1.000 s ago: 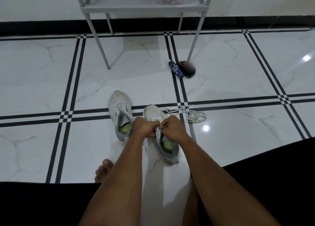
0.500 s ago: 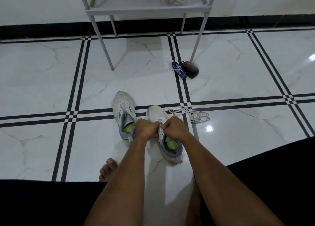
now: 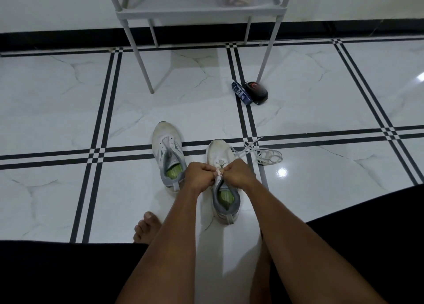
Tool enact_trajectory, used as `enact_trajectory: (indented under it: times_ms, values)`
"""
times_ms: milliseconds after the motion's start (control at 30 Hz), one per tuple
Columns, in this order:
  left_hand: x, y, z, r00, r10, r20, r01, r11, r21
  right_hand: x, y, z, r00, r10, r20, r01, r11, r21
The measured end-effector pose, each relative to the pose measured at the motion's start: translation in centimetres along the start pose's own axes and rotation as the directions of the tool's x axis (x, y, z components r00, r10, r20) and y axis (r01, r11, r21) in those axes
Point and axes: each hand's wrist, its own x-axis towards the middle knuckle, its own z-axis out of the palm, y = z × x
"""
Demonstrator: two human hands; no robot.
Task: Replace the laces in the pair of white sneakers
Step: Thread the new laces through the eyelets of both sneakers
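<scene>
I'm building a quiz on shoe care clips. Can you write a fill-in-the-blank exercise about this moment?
1. Both hands work at the tongue of the sneaker on the person's ____ side.
2. The insoles of both sneakers are ____.
3. A loose white lace lies on the ____.
4. The left sneaker has ____ hands on it.

Missing words: right; green; floor; no

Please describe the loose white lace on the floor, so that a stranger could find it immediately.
Find the two white sneakers on the tiled floor; the person's hands work on the right sneaker. Just right of its toe, the loose lace lies in a tangled heap across a black floor line. It is the only cord lying free.
</scene>
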Motion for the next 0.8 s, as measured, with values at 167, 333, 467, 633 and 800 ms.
enact_trajectory:
  times_ms: [167, 333, 467, 633, 800]
  values:
    - [-0.6, -1.3, 0.0, 1.000, -0.014, -0.021, 0.012, 0.993, -0.116, 0.3, -0.2, 0.1, 1.000, 0.002, 0.001, -0.002, 0.999, 0.037]
    - [0.7, -0.5, -0.6, 1.000, 0.009, 0.014, -0.009, 0.999, 0.032, -1.9, -0.5, 0.1, 0.996, -0.040, -0.074, 0.051, 0.987, 0.153]
    - [1.6, 1.5, -0.5, 0.997, 0.078, -0.015, -0.071, 0.959, 0.273, -5.6, 0.4, 3.4, 0.904, -0.146, -0.402, 0.125, 0.989, -0.079]
    - [1.2, 9.7, -3.5, 0.984, -0.074, -0.163, -0.041, 0.792, -0.609, -6.5, 0.2, 4.6, 0.883, -0.161, -0.440, 0.071, 0.974, -0.215]
    - [0.4, 10.0, -4.0, 0.985, 0.156, -0.070, -0.124, 0.934, 0.336, -6.8, 0.0, 2.8, 0.951, -0.118, -0.285, 0.098, 0.992, -0.084]
